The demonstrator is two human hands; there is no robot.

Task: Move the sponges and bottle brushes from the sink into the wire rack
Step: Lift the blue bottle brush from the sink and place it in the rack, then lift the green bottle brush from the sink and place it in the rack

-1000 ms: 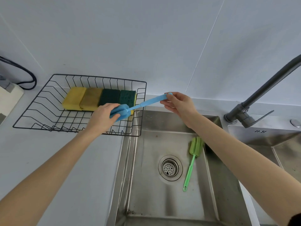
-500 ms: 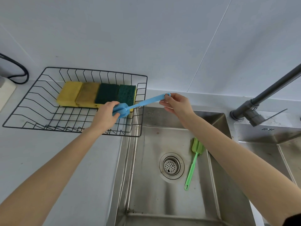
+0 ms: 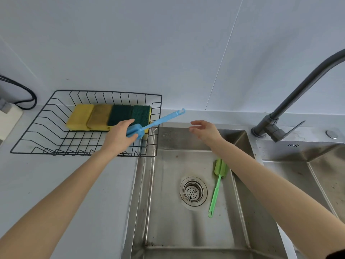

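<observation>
The blue plastic bottle brush with the sponge head (image 3: pixel 149 125) is in your left hand (image 3: pixel 119 136), which is closed around the head above the right part of the black wire rack (image 3: pixel 46 116). Its long axis goes up and to the right, and the hooked end reaches beyond the rack rim. Your right hand (image 3: pixel 204 130) is open and holds nothing. The green bottle brush (image 3: pixel 217 186) lies in the steel sink (image 3: pixel 168 221), below your right forearm, so I think this hand is nearer.

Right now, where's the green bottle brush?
The green bottle brush lies on the sink floor, just right of the drain strainer, below the open right hand.
</observation>
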